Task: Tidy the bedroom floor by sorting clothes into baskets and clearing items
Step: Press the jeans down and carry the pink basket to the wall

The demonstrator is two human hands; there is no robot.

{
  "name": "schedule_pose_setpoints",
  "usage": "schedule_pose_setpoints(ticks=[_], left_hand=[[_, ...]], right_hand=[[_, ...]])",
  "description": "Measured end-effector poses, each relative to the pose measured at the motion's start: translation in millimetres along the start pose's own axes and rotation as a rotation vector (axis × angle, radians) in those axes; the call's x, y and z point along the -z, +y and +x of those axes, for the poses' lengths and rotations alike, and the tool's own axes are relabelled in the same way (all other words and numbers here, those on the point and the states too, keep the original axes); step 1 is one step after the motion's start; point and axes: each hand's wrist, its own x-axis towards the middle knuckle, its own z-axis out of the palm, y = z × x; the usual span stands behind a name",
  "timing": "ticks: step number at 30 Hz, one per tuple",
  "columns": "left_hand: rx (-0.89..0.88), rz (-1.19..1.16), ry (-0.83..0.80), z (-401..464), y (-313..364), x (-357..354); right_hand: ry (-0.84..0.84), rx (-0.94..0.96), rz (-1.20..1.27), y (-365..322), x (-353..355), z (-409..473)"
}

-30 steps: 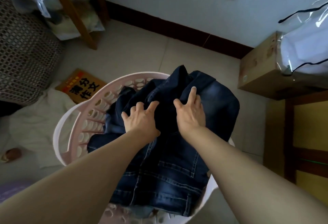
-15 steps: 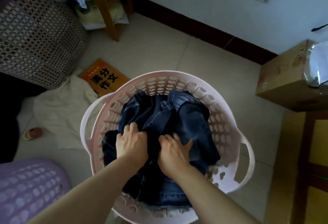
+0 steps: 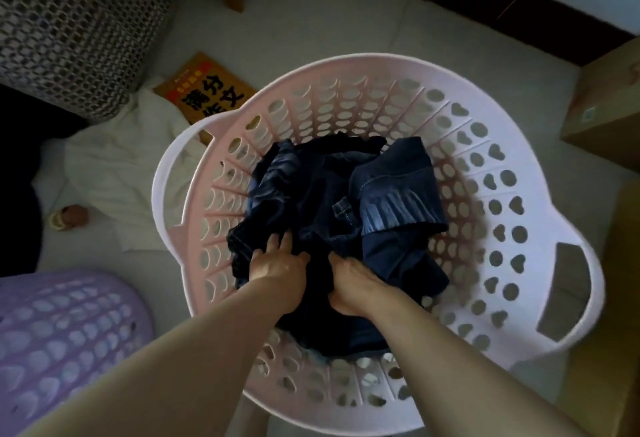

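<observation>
Dark blue jeans lie bunched in the bottom of a pale pink laundry basket with heart-shaped holes. Both my arms reach down into it. My left hand presses on the left part of the denim, its fingers pointing forward into the folds. My right hand pushes into the cloth just beside it, and its fingers are hidden under a fold. A white garment lies on the floor left of the basket.
A purple basket stands at the lower left and a grey woven basket at the upper left. An orange book and a small shoe lie on the tiles. A cardboard box sits at the right.
The jeans went from draped over the basket's rim to pushed deep inside it. Both hands moved down with them, and the view tilted to look straight into the basket.
</observation>
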Motion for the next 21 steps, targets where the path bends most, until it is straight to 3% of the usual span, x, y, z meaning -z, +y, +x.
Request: schedule_pose_setpoints(ticks=[2, 11, 21], left_hand=[[-0.008, -0.011, 0.029, -12, 1, 7], [-0.017, -0.03, 0.373, -95, -29, 64], [0.073, 0.177, 0.463, -136, -65, 91]], right_hand=[[0.031, -0.01, -0.007, -4, 6, -11], [0.536, -0.092, -0.06, -13, 32, -108], [0.507, -0.325, -0.374, 28, 45, -171]])
